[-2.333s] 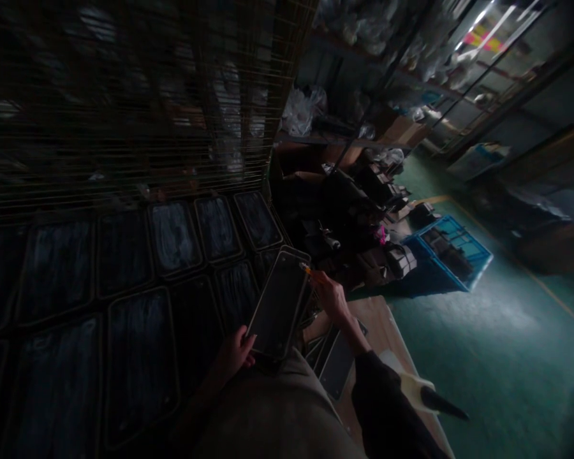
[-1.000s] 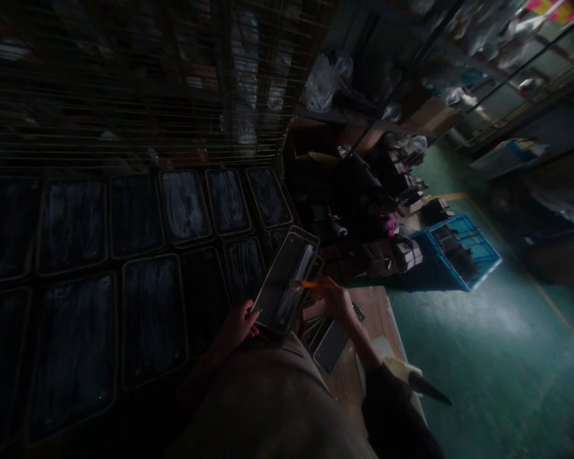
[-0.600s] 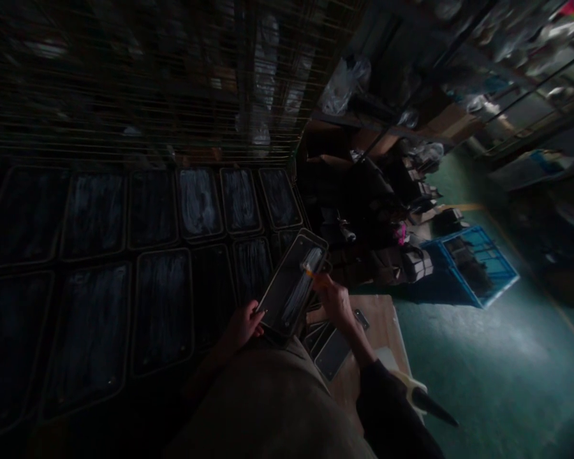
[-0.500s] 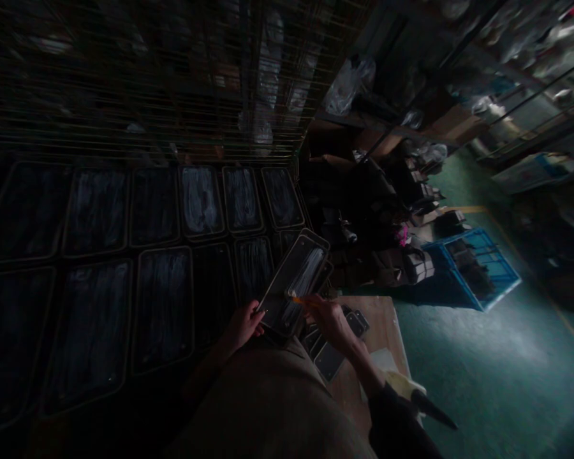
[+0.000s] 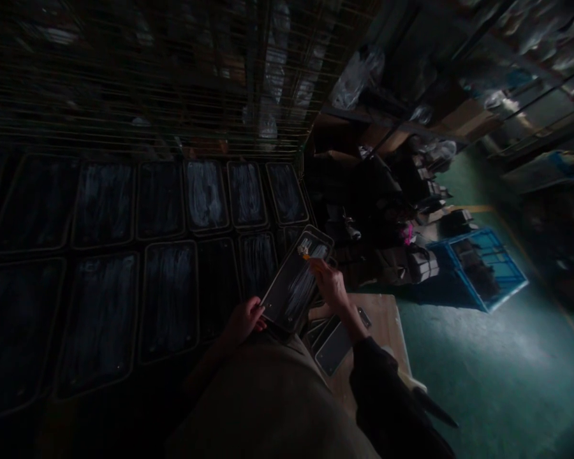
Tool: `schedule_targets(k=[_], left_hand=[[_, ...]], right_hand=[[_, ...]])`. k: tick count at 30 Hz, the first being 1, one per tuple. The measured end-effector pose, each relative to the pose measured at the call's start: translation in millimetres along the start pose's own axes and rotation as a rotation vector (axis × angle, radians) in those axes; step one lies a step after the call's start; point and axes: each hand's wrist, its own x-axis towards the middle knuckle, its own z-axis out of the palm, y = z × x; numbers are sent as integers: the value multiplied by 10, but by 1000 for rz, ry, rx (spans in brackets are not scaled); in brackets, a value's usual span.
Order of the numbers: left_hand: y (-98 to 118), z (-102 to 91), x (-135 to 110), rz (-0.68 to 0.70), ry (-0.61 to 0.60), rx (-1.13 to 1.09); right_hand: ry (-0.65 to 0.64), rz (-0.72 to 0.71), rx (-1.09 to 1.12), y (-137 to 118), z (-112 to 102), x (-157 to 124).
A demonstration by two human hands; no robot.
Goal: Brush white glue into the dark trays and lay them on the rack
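The right hand has carried the brush from the lower half of the panel up to its far end, near frame centre. White streaks now cover the panel, which was bare two seconds ago.

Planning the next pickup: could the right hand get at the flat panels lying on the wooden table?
Probably yes: the panels lie close by the right hand with nothing between, though that hand grips an orange brush.

The left hand grips a dark panel by its near edge; the right hand presses an orange-handled brush on its far end.
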Motion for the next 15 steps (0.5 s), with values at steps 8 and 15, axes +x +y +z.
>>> schedule_targets(k=[8,15], left_hand=[[41,-29,-7,3,-40,52],[-4,-36,27,-23,-54,45]], right_hand=[[-257,72,364,-444,120,-828],[-171,229,547,-171,126,-821]])
